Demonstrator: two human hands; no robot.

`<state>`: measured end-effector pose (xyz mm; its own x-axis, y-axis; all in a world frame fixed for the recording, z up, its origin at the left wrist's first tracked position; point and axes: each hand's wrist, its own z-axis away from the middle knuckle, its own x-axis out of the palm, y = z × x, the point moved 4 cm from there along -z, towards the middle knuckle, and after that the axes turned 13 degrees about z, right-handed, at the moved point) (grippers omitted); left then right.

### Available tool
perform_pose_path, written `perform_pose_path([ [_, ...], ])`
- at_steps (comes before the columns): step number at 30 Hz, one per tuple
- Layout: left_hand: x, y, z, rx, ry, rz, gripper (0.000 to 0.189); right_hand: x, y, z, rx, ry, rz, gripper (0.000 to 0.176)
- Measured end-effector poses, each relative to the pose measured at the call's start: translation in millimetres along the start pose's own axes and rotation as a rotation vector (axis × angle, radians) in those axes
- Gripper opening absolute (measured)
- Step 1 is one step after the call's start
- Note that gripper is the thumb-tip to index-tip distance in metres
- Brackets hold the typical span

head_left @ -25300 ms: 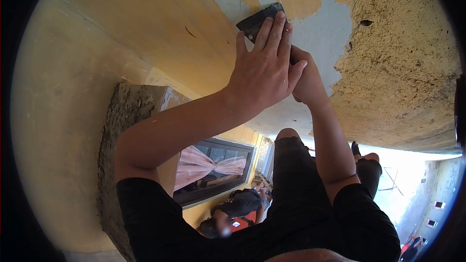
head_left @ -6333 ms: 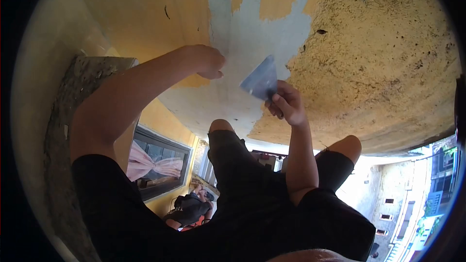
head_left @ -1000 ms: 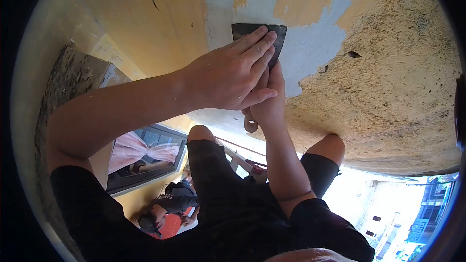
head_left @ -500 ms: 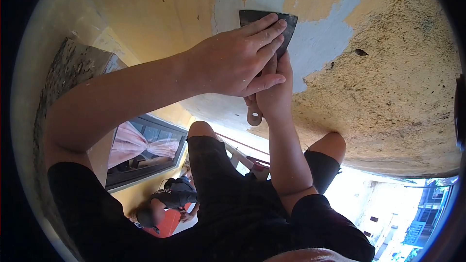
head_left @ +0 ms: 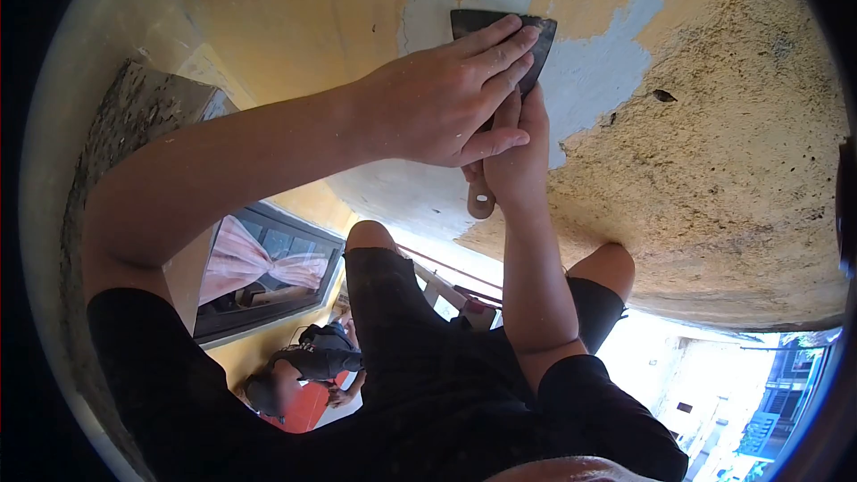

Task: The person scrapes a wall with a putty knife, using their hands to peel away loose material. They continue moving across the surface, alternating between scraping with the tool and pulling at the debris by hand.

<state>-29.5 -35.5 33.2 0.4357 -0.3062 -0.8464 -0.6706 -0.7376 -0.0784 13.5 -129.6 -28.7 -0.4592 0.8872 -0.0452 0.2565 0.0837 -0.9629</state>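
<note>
A scraper with a wide dark blade (head_left: 541, 52) lies against the wall, over a pale grey-blue patch (head_left: 594, 67) where yellow paint is gone. My right hand (head_left: 518, 156) is wrapped round its handle, whose holed wooden end (head_left: 481, 200) sticks out below the fingers. Across the blade lies my left hand (head_left: 446, 103), its fingers stretched out on the metal and its thumb apart, over my right hand. Part of the blade and most of the handle are hidden by the hands.
Rough, bare plaster (head_left: 705, 161) covers the wall at the right. A dark-framed window (head_left: 272, 268) with a pink curtain is at the lower left. Below it, a person in dark clothes (head_left: 312, 361) is beside a red surface (head_left: 308, 406). My knees are raised under the wall.
Both hands and the scraper sit slightly farther right and up in the view. The view itself has also shifted a little. The grips look the same.
</note>
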Motion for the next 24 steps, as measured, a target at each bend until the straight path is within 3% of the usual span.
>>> perform_pose_path([
  [17, -11, -3, -7, 0.012, 0.089, -0.035, 0.071, -3, -25, -8, -0.057, 0.051, 0.114, 0.027],
  [24, 9, 9, 0, 0.003, -0.108, 0.013, 0.072, -13, 6, 18, 0.079, 0.101, 0.158, 0.025],
])
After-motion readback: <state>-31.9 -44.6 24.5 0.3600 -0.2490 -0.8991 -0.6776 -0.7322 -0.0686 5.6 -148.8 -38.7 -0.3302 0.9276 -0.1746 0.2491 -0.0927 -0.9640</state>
